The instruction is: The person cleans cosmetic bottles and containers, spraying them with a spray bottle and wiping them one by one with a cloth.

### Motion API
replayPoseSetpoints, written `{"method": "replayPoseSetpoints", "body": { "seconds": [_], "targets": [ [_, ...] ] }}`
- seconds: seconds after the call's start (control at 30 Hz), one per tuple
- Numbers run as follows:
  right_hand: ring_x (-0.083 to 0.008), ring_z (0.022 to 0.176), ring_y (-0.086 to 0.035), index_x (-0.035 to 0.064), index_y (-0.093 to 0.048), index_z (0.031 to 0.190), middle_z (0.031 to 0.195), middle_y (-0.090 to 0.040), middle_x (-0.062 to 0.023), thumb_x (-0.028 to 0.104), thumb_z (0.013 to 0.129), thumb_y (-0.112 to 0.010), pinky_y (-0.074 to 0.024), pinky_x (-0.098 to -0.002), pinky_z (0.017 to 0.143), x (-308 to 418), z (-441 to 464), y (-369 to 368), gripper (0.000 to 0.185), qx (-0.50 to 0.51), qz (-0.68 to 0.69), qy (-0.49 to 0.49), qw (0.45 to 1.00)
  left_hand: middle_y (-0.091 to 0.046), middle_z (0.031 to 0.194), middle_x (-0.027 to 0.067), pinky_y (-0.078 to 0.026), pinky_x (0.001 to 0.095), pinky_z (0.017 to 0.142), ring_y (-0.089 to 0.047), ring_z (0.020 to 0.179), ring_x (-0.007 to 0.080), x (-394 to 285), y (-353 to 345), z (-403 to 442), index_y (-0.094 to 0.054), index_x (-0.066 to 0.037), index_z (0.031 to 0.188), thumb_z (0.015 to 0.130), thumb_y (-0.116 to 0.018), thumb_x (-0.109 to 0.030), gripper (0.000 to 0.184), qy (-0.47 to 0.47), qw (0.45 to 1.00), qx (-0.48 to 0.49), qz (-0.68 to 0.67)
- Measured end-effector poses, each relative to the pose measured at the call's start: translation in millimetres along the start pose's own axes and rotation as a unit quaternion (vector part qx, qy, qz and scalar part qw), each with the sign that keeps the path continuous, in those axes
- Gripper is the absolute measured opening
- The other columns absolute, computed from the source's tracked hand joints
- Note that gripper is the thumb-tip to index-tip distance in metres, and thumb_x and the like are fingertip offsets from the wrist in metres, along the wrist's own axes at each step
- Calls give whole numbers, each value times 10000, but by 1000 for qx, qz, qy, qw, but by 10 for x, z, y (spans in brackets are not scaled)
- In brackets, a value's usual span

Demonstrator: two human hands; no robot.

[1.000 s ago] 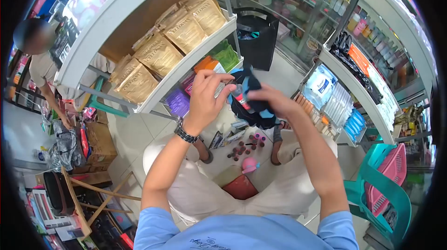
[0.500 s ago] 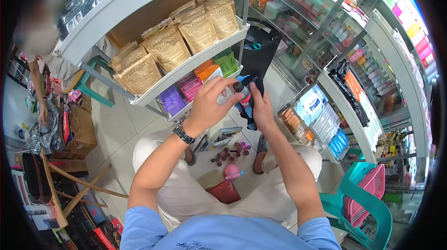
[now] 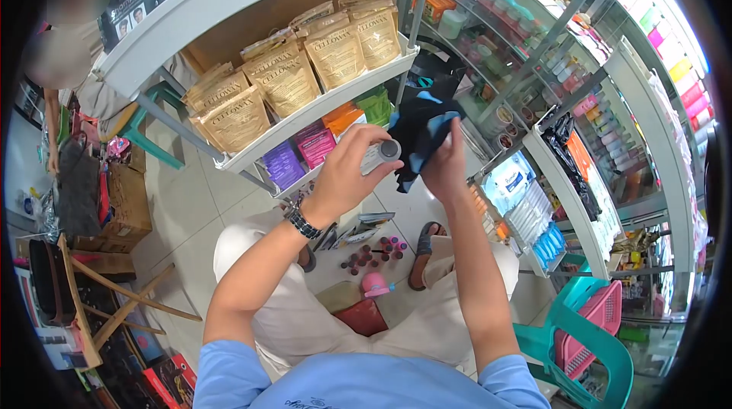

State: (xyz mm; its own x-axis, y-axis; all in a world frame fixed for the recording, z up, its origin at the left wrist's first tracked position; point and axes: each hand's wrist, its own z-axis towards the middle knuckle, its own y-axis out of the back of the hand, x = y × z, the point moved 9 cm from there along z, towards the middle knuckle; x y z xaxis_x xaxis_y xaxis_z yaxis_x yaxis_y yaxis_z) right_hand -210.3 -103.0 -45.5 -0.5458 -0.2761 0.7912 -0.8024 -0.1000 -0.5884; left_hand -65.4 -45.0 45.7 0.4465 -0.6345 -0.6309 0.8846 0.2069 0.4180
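Left hand (image 3: 352, 169) is pinching a small bottle (image 3: 380, 153) between thumb and fingers, its dark cap tilting toward the camera; a black wristwatch (image 3: 303, 222) is circling that wrist. Right hand (image 3: 445, 169) is gripping a black-and-blue cloth (image 3: 422, 131), some of its fingers hiding behind the folds. The bottle is sitting just left of the cloth, both hanging above the floor; whether they are touching, I cannot tell.

At the far left, another person (image 3: 65, 54) is holding an arm down near a brown carton (image 3: 126, 207). Gold pouches (image 3: 280, 77) are standing in a row on a white shelf, with a purple pack (image 3: 283, 167) and a pink pack (image 3: 316, 147) lining the tier below. Between the sandalled feet, little bottles (image 3: 367, 250) are clustering on the tiles, and a pink round object (image 3: 373, 283) is lying nearer the knees. Farther right, a wipes pack (image 3: 506, 182) is resting on another shelf, and a pink basket (image 3: 585, 325) is leaning against a green chair (image 3: 560, 314).
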Motion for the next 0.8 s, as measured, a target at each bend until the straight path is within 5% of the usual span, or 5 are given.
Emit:
{"method": "replayPoseSetpoints", "body": {
  "seconds": [0.1, 0.23, 0.33, 0.47, 0.8],
  "targets": [
    [-261, 988, -651, 16, -623, 1281, 1153, -678, -154, 662, 1010, -325, -496, -407, 891, 91, -28, -6, 761, 31, 139, -47, 989, -655, 1007, 35, -501, 315, 796, -629, 906, 199, 47, 64, -5, -598, -70, 1113, 808, -798, -149, 373, 23, 999, -20, -16],
    [-215, 964, -597, 40, -589, 1266, 1174, -647, -112, 701, 1010, -225, -474, -321, 875, 184, -79, 88, 797, 44, -36, -13, 998, -653, 992, 26, -498, 316, 783, -626, 887, 205, 71, 111, 16, -595, -67, 1051, 782, -781, -85, 328, 26, 999, -23, 41],
    [-242, 927, -607, 41, -566, 1288, 1123, -660, -108, 556, 1029, -427, -483, -344, 860, 108, -136, -50, 593, 58, -42, 2, 997, -646, 972, 26, -495, 317, 767, -616, 863, 207, 37, 123, 38, -594, -68, 1030, 762, -773, -61, 322, -29, 996, -14, 87],
    [-205, 852, -585, 16, -565, 1219, 1079, -662, -97, 91, 884, -685, -490, -343, 791, 333, -303, -470, 364, 46, -546, 260, 795, -635, 944, 27, -489, 318, 746, -601, 829, 209, -29, 88, 43, -592, -69, 1001, 736, -761, -31, 317, -86, 986, 2, 144],
    [-158, 823, -563, 44, -539, 1214, 1025, -643, -54, 132, 957, -640, -476, -292, 761, 122, -183, -240, 289, 29, -347, 164, 923, -630, 921, 35, -485, 318, 743, -587, 819, 219, -129, 107, 114, -584, -71, 937, 717, -754, 1, 288, -126, 976, 23, 174]
  ]
}}
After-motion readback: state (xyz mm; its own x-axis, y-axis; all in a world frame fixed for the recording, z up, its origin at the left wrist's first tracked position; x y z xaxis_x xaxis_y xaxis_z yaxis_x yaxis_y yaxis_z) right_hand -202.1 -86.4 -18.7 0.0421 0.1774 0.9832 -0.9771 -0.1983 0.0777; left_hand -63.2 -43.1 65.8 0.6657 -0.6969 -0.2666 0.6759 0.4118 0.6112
